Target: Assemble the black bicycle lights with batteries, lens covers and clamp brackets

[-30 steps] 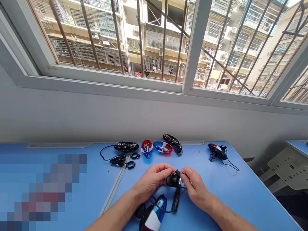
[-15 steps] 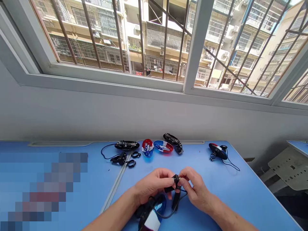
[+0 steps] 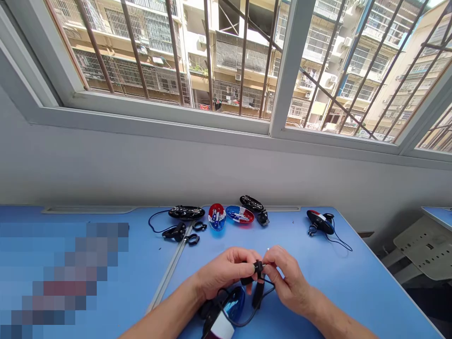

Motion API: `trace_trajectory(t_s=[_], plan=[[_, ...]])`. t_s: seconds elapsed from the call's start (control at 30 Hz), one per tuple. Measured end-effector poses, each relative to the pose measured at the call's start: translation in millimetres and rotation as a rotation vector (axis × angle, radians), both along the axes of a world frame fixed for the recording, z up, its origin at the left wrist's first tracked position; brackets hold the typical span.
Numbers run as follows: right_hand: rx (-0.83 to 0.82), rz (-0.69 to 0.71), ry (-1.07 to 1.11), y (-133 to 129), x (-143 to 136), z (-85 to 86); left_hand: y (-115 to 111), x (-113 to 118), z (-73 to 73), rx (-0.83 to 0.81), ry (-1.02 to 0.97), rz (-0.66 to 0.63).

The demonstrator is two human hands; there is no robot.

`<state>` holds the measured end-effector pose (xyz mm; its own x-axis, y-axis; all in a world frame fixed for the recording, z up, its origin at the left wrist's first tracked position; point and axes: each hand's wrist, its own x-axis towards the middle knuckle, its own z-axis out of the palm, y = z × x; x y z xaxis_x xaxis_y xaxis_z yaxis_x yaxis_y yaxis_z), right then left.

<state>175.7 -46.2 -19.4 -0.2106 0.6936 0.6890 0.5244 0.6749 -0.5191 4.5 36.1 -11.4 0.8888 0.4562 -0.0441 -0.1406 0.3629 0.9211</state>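
My left hand (image 3: 231, 270) pinches a small black plastic clamp (image 3: 259, 267), part of a black switch piece with a cable. Close on its right, my right hand (image 3: 286, 278) is closed, thumb and forefinger on a small shiny metal piece that looks like a screw, at the clamp's side. A black handle-like part (image 3: 258, 294) hangs below the fingers. A thin black cable (image 3: 243, 325) loops down from there to a bicycle siren light (image 3: 223, 325) with blue, white and dark red sections, lying under my left wrist and partly hidden by it.
Along the back of the blue table (image 3: 353, 282) lie a black oval housing (image 3: 186, 213) with a corded switch (image 3: 175, 232), ring clamps (image 3: 192, 239), two red-and-blue lenses (image 3: 216, 217) and another black housing (image 3: 251, 203). An assembled siren light (image 3: 320, 221) sits at the right. A blurred patch covers the left.
Both hands stay almost in place. The clamp has tilted slightly between the fingers, and my right fingertips have shifted a little against it.
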Motion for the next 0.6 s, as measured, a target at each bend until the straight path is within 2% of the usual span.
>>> trace_trajectory(t_s=[0.4, 0.5, 0.6], plan=[[-0.170, -0.005, -0.025, -2.5, 2.2, 0.6, -1.6, -0.2, 4.7, 0.136, 0.055, 0.006], [-0.262, -0.014, 0.000, -3.4, 1.9, 1.5, -0.9, 0.4, 3.6, 0.189, 0.066, 0.010], [-0.426, -0.025, 0.040, -3.2, 1.9, 3.0, -1.1, 0.9, 2.9, 0.243, 0.074, 0.024]])
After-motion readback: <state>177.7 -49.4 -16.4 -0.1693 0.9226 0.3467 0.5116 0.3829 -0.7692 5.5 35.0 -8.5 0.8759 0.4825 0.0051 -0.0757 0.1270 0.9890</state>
